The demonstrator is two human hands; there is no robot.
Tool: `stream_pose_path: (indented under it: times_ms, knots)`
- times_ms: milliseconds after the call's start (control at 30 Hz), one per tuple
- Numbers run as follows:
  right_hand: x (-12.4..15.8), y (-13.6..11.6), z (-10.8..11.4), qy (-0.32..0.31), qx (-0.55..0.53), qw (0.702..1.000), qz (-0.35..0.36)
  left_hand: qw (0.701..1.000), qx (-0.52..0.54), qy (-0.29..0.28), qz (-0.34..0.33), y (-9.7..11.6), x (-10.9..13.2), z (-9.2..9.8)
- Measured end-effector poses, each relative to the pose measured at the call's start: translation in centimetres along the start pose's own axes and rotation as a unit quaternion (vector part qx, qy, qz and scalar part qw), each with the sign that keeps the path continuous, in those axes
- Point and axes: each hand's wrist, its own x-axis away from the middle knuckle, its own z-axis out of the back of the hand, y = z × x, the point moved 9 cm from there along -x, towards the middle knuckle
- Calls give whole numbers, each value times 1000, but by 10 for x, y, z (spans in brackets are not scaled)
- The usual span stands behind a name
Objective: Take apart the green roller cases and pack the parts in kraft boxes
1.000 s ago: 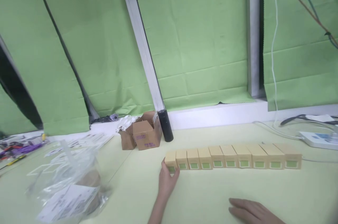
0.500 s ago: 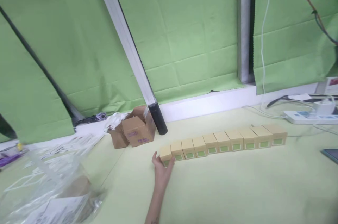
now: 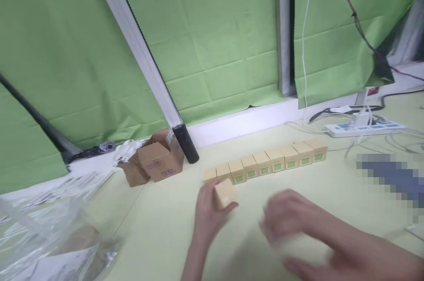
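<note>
My left hand [image 3: 210, 210] is closed around a small tan cardboard box [image 3: 225, 193], lifted in front of the row. The box's plain top faces me. Behind it, several matching small boxes [image 3: 264, 165] stand side by side in a slightly slanting row, most showing a green label on the front; my left hand and its box partly cover those at the left end. To the right, my right hand [image 3: 298, 223] hangs over the table, blurred by motion, thumb apart from the curled fingers, with nothing seen between them.
An open brown carton [image 3: 162, 159] stands at the back beside a black cylinder [image 3: 186, 143]. Clear plastic wrapping [image 3: 59, 232] and papers lie on the left. On the right are a white power strip [image 3: 364, 129] with cables and a pixelated dark patch [image 3: 394, 179]. Green sheeting [image 3: 215, 42] hangs behind.
My left hand has taken the leftmost box from the row and brought it nearer and slightly right. My right hand has come into view from the right. The camera view has shifted right.
</note>
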Motion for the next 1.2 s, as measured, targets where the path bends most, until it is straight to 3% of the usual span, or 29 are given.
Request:
stream_pose_path:
  times_ms: [133,233,367,433,500,567,700,800,900,967,1033,1133,1200]
  knots:
    - [-14,45,-41,-73,-11,993,-91,975,-49,-92,-199,65,32,-56]
    - [-3,62,-59,-60,-21,990,-123,965,-79,-113,-222,77,45,-76]
    - [8,69,-43,38,8,987,-158,983,-106,-70,-131,62,37,-64]
    - [6,66,-39,30,-44,985,-162,982,-127,-86,-111,57,33,-61]
    - [3,64,-44,-16,-112,978,-176,972,-152,-108,-140,60,33,-62]
    - [2,64,-50,-54,-110,974,-191,962,-175,-100,-187,67,35,-61]
    - [2,64,-61,-97,107,978,-148,942,-196,-82,-260,85,44,-67]
    - [5,73,-61,-70,215,959,-171,928,-200,-65,-306,99,51,-72]
    - [5,74,-58,-29,145,973,-180,923,-198,-64,-324,105,54,-75]
    - [4,74,-52,2,61,982,-179,936,-184,-80,-291,97,48,-74]
    - [6,83,-40,47,-22,977,-205,961,-154,-97,-210,78,38,-68]
    - [16,111,-24,126,-152,939,-281,991,-90,-83,-61,41,24,-51]
    - [23,127,-23,135,-183,918,-326,997,-23,-57,40,19,19,-39]
